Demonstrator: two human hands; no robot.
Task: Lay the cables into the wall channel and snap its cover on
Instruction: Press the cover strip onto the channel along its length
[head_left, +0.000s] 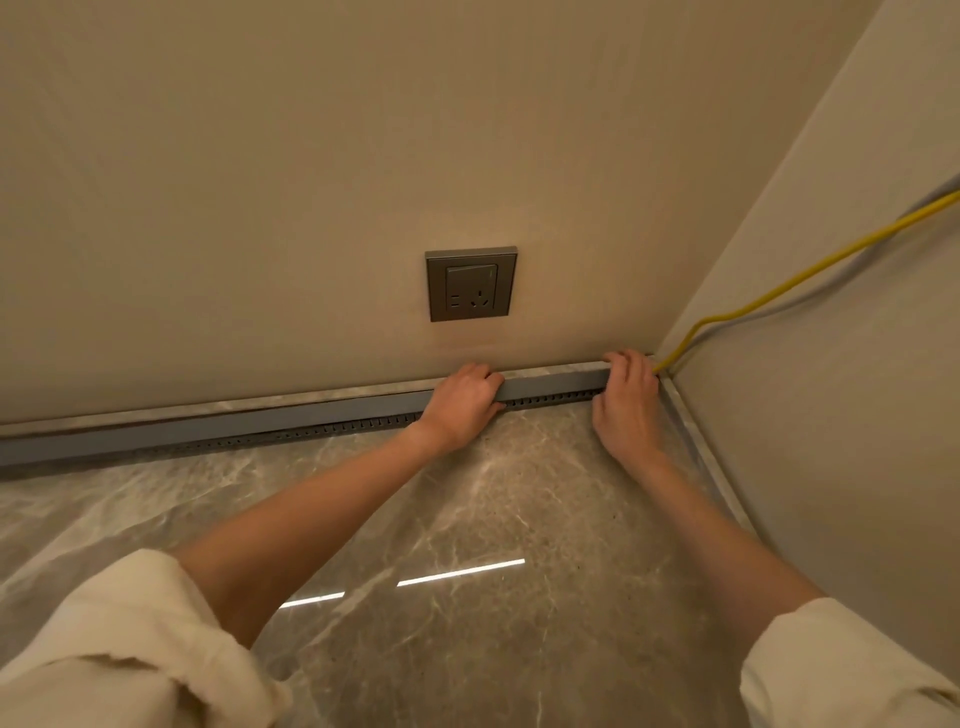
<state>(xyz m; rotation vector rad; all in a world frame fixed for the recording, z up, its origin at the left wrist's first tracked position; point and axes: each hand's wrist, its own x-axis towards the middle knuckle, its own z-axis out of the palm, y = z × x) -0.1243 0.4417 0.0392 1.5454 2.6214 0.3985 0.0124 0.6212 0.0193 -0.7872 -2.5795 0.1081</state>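
Note:
A long grey slotted channel (332, 427) runs along the foot of the wall, on the marble floor. Its flat grey cover (550, 385) lies on top of it along its length. My left hand (462, 402) is curled over the cover near its middle, fingers hooked behind the upper edge. My right hand (626, 395) grips the cover's right end by the room corner. A yellow cable (779, 288) comes down the right wall and goes into the channel's end behind my right hand. The cable inside the channel is hidden.
A grey wall socket (471, 284) sits above the channel between my hands. A marble skirting strip (208, 408) runs behind the channel and along the right wall (701, 441). The glossy marble floor (467, 519) reflects ceiling lights.

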